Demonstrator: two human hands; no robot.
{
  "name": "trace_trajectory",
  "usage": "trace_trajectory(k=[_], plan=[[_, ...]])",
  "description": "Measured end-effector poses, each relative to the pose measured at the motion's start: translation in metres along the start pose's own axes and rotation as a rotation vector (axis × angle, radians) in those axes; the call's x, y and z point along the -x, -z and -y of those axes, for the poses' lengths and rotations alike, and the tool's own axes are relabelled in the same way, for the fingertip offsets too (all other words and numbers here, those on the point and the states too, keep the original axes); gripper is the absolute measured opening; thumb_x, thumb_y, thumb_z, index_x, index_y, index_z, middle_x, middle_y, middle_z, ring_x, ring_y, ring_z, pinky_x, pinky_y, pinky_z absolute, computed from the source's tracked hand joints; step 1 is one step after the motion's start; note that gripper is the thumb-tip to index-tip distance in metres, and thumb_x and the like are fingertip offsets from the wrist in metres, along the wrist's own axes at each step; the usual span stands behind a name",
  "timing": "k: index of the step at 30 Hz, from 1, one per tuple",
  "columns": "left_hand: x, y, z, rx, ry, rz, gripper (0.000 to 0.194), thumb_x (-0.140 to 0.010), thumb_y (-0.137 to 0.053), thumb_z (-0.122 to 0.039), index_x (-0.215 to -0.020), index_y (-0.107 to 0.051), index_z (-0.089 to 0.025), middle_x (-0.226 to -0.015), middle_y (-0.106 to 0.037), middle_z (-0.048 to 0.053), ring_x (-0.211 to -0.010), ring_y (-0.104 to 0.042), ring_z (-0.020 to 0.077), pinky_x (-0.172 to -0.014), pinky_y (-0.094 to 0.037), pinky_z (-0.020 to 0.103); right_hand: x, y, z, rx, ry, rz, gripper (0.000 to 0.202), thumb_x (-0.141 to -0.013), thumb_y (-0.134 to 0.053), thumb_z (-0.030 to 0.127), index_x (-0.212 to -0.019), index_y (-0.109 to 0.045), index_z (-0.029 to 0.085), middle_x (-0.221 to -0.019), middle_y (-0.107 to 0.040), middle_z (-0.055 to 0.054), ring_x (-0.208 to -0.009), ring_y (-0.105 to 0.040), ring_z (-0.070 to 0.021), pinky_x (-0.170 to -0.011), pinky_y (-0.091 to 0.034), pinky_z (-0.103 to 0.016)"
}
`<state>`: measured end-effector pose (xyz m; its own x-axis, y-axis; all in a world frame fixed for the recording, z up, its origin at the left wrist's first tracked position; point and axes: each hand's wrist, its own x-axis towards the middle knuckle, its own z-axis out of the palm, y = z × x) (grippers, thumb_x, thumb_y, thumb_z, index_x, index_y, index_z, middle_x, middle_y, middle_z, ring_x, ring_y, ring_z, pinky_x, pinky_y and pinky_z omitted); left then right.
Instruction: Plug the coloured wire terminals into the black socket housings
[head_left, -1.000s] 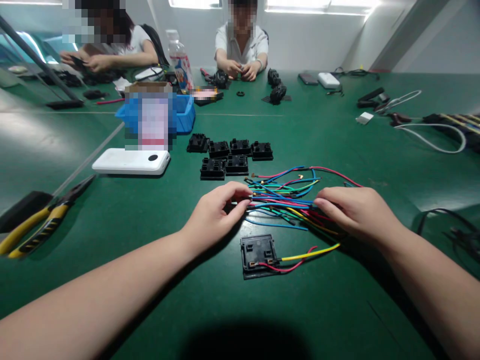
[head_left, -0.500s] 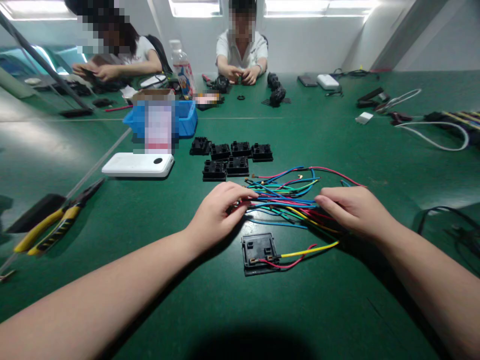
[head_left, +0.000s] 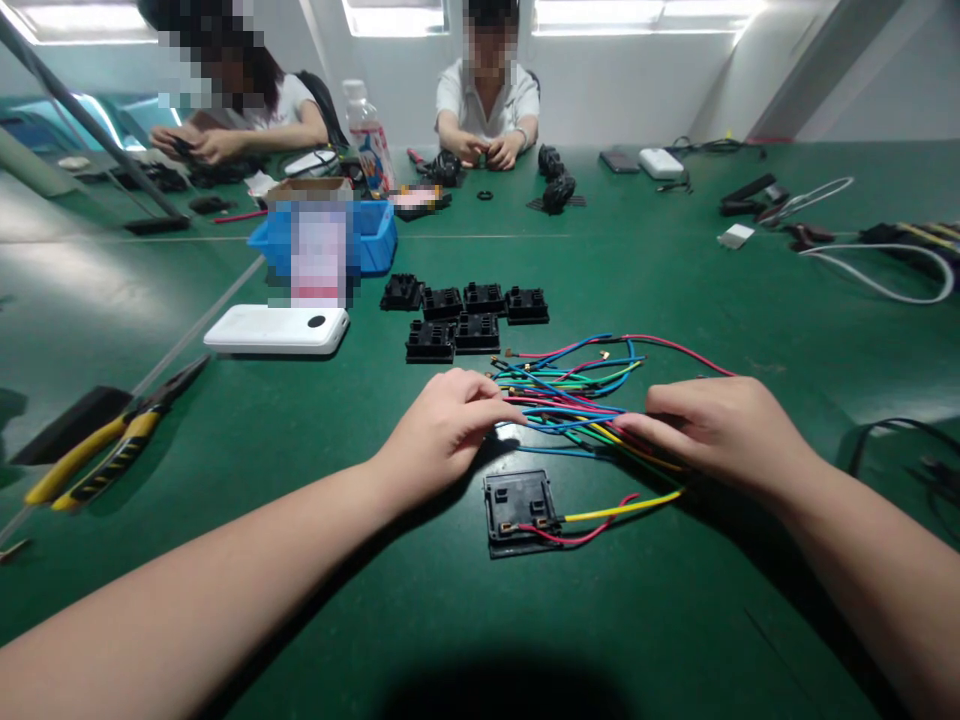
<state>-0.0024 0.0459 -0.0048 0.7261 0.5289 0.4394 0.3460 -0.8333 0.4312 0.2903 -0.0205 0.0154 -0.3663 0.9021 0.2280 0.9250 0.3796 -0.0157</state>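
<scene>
A loose bundle of thin coloured wires [head_left: 570, 383], blue, red, green and yellow with small metal terminals, lies on the green table between my hands. My left hand [head_left: 457, 422] is closed at the bundle's left end, thumb and fingers pinching blue wires. My right hand [head_left: 712, 425] closes over the right side, its thumb and forefinger on the blue wires [head_left: 574, 412]. The wire parts under both hands are hidden. Just nearer to me lies a black plastic panel [head_left: 521, 505], flat, with a yellow wire [head_left: 622, 508] and a red wire [head_left: 581, 541] attached at its lower edge.
Several black plastic housings [head_left: 454, 325] sit beyond the wires. To the left are yellow-handled pliers [head_left: 124, 450], a white power bank [head_left: 274, 330] and a blue bin [head_left: 379, 238]. Two people work across the table [head_left: 637, 260]. Cables and a black cord [head_left: 892, 425] lie at right.
My left thumb has shifted forward along the blue wires. My right hand has come slightly nearer to me, its thumb lower on the bundle. The panel has hardly moved.
</scene>
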Motion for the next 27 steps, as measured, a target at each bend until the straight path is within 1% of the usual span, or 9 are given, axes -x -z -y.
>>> trace_trajectory(k=[3,5,7,10,14,19,23,27], plan=[[-0.0002,0.0007,-0.0029,-0.076,-0.076,0.077,0.029,-0.086,-0.051,-0.006,-0.101,-0.071,-0.021,-0.094,-0.064,0.007,-0.086,-0.055,0.0195,-0.076,-0.04,0.035,0.0009,-0.0019,-0.0029,0.047,0.014,-0.047,0.056,-0.093,-0.039,0.059,-0.055,-0.05,0.02,-0.048,-0.052,0.001,-0.045,-0.045,-0.0123,-0.048,-0.02,-0.027],[0.0005,0.0011,-0.005,-0.094,-0.095,0.083,0.028,-0.088,-0.051,-0.009,-0.103,-0.07,-0.022,-0.096,-0.065,0.007,-0.085,-0.055,0.0196,-0.075,-0.039,0.035,0.0015,-0.0025,-0.0049,0.056,-0.004,-0.077,0.056,-0.093,-0.039,0.058,-0.054,-0.05,0.02,-0.047,-0.05,0.002,-0.043,-0.043,-0.012,-0.048,-0.02,-0.027],[0.0014,0.0013,-0.0066,-0.092,-0.084,0.059,0.028,-0.089,-0.051,-0.011,-0.107,-0.069,-0.022,-0.096,-0.065,0.007,-0.086,-0.055,0.0195,-0.075,-0.04,0.035,0.0019,-0.002,-0.0063,0.043,-0.042,-0.096,0.055,-0.093,-0.041,0.058,-0.055,-0.052,0.02,-0.047,-0.049,0.002,-0.043,-0.043,-0.0117,-0.048,-0.02,-0.027],[0.0023,0.001,-0.0076,-0.065,-0.045,0.01,0.026,-0.091,-0.051,-0.013,-0.112,-0.066,-0.019,-0.097,-0.065,0.007,-0.09,-0.056,0.0193,-0.077,-0.042,0.033,0.002,0.0008,-0.0065,0.011,-0.087,-0.116,0.051,-0.092,-0.044,0.056,-0.059,-0.056,0.02,-0.05,-0.051,0.002,-0.046,-0.046,-0.0116,-0.048,-0.023,-0.026],[0.0019,0.0001,-0.0069,-0.053,-0.003,-0.034,0.021,-0.092,-0.053,-0.016,-0.109,-0.065,-0.016,-0.1,-0.065,0.007,-0.093,-0.057,0.0195,-0.078,-0.043,0.033,0.0026,0.0047,-0.0037,-0.014,-0.056,-0.12,0.047,-0.093,-0.045,0.052,-0.063,-0.058,0.019,-0.051,-0.052,0.002,-0.047,-0.049,-0.0116,-0.049,-0.026,-0.026],[0.0008,-0.0001,-0.0062,-0.046,0.013,-0.041,0.016,-0.09,-0.056,-0.017,-0.104,-0.065,-0.016,-0.096,-0.066,0.006,-0.091,-0.058,0.0185,-0.079,-0.044,0.032,0.0042,0.004,-0.0051,-0.021,-0.042,-0.13,0.043,-0.09,-0.049,0.055,-0.071,-0.062,0.018,-0.054,-0.056,0.001,-0.047,-0.051,-0.0129,-0.048,-0.028,-0.025],[0.001,-0.0004,-0.0056,-0.042,0.006,-0.038,0.015,-0.091,-0.054,-0.017,-0.1,-0.066,-0.015,-0.094,-0.066,0.006,-0.09,-0.058,0.0183,-0.078,-0.044,0.032,0.003,0.0014,-0.007,-0.051,-0.069,-0.084,0.039,-0.087,-0.053,0.055,-0.078,-0.064,0.019,-0.054,-0.056,0.002,-0.047,-0.051,-0.013,-0.047,-0.029,-0.025],[0.002,-0.0008,-0.004,-0.037,0.001,-0.039,0.016,-0.091,-0.055,-0.017,-0.101,-0.067,-0.015,-0.094,-0.066,0.006,-0.09,-0.058,0.0184,-0.077,-0.044,0.032,0.0004,0.0003,0.0008,-0.131,-0.054,0.0,0.032,-0.091,-0.05,0.047,-0.085,-0.066,0.02,-0.063,-0.062,0.001,-0.053,-0.054,-0.0133,-0.05,-0.032,-0.025]])
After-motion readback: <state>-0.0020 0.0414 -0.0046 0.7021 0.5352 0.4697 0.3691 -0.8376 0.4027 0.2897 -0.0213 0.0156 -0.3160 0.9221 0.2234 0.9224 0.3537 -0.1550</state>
